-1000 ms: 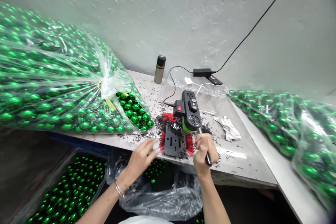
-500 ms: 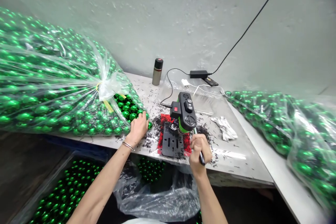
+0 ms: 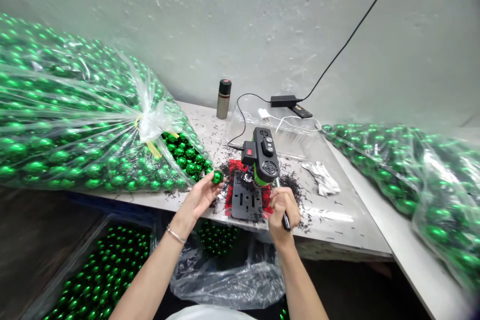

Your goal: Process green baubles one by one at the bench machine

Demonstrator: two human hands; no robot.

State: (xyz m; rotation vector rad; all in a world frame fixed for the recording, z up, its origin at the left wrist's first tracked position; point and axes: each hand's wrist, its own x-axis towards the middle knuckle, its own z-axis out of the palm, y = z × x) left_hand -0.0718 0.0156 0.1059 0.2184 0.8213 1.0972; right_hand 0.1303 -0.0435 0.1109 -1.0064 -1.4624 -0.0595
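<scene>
Between the fingertips of my left hand [image 3: 200, 197] is a shiny green ball [image 3: 217, 177], held just left of a small black machine [image 3: 265, 155]. That machine has a red switch, a green band and a slotted black base plate [image 3: 243, 200] on a red mat [image 3: 228, 205]. My right hand [image 3: 284, 210] is wrapped round the machine's lever [image 3: 286, 222], whose black end pokes out below the fist. Beside my left hand, more green balls show in the opening of a large clear plastic bag [image 3: 93, 125].
Another bag of green balls [image 3: 401, 175] lies at the right. White gloves [image 3: 321, 178], a bottle [image 3: 223, 100], a power adapter [image 3: 283, 101] and a dark phone-like slab [image 3: 301, 111] are on the table. Black scraps [image 3: 294, 187] surround the machine. Below sits a bin of green balls [image 3: 101, 270].
My left hand has drawn back from the bag's opening and turned palm up, now with a green ball in its fingers. My right hand stays on the lever.
</scene>
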